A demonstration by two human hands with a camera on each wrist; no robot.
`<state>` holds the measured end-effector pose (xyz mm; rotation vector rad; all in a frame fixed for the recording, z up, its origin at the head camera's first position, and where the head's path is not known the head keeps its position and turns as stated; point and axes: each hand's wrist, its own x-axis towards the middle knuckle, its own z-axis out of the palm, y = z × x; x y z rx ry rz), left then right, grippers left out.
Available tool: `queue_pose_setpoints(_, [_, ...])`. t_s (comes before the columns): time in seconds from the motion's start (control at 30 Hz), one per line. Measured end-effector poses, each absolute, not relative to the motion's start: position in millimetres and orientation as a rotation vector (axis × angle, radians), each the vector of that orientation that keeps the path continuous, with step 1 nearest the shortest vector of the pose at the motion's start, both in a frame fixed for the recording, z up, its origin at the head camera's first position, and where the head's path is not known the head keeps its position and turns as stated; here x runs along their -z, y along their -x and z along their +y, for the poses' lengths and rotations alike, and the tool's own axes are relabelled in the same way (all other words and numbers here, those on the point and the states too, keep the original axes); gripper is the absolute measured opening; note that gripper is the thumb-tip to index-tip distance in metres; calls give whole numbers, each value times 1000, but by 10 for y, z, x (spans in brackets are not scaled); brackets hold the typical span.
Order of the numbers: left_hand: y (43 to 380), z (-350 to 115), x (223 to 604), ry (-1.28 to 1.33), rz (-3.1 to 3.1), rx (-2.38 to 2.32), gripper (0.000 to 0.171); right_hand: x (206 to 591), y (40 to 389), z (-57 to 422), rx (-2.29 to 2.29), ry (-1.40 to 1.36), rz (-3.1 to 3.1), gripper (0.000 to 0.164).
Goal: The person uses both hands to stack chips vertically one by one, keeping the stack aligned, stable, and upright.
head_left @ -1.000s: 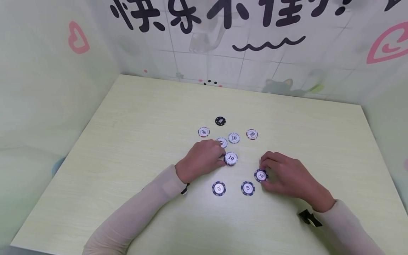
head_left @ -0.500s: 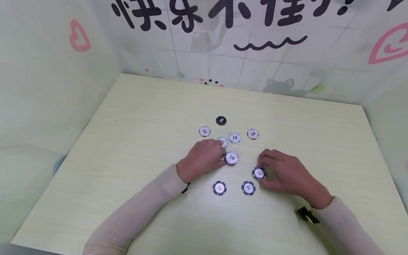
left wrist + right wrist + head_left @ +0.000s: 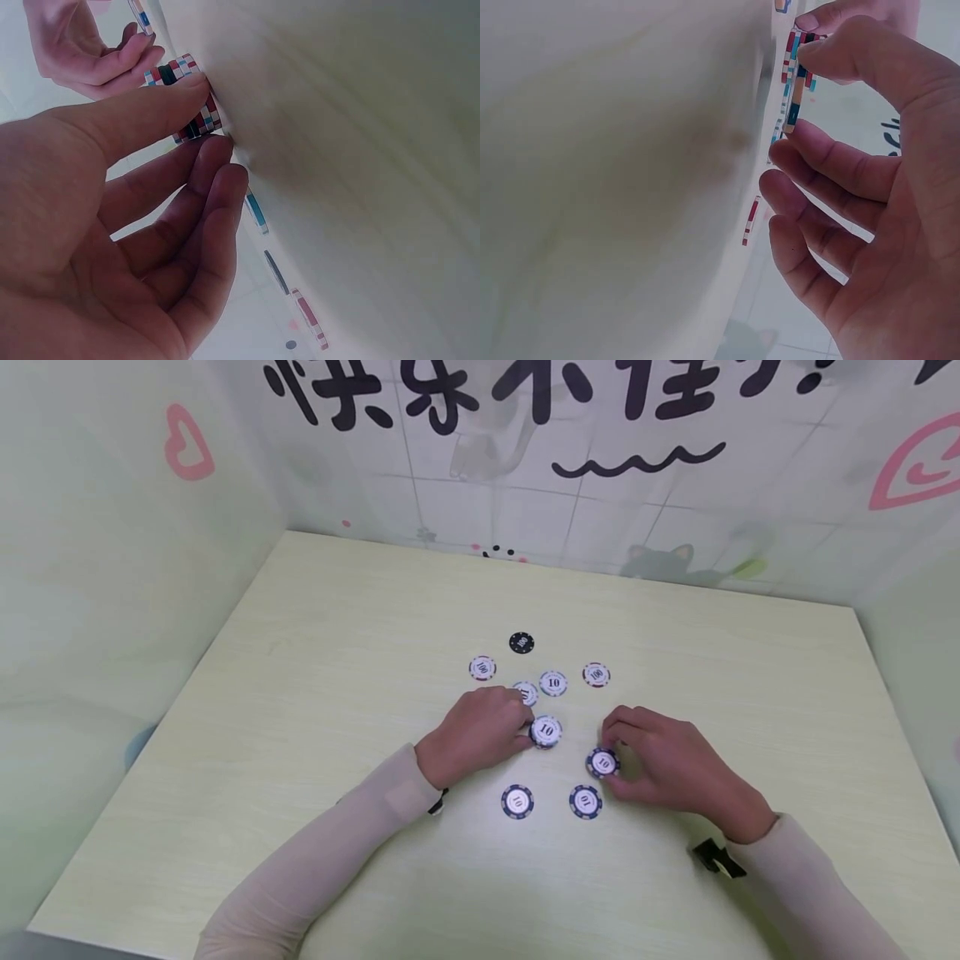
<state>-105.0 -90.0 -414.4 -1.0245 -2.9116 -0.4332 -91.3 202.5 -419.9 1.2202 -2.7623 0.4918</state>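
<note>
My left hand [image 3: 480, 731] pinches the sides of a stack of poker chips [image 3: 546, 732] between thumb and fingers. The stack, topped by a white "10" chip, stands on the table; red, white, blue and dark edges show in the left wrist view. To its right, my right hand [image 3: 663, 760] pinches one dark blue "10" poker chip [image 3: 603, 762] by its edge between thumb and index finger. In the right wrist view that chip is a thin tilted edge [image 3: 795, 101], held a little above the table, while the other fingers curve loosely.
Two dark blue "10" chips lie flat in front, a left one [image 3: 517, 802] and a right one [image 3: 586, 802]. Behind the stack are two light "10" chips [image 3: 553, 683], a black "100" chip [image 3: 522, 642] and two red-edged "100" chips [image 3: 596, 674]. A printed backdrop [image 3: 487, 510] borders the table [image 3: 360, 635].
My right hand has moved a short way left and slightly back with its blue chip, closer to the stack. The left hand stays at the stack.
</note>
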Motion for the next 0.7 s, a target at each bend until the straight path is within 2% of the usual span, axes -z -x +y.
queue_pose_setpoints(0.7, [1044, -899, 4127, 1012, -2931, 422, 14, 4106, 1046, 1845, -516, -1263, -2692, 31])
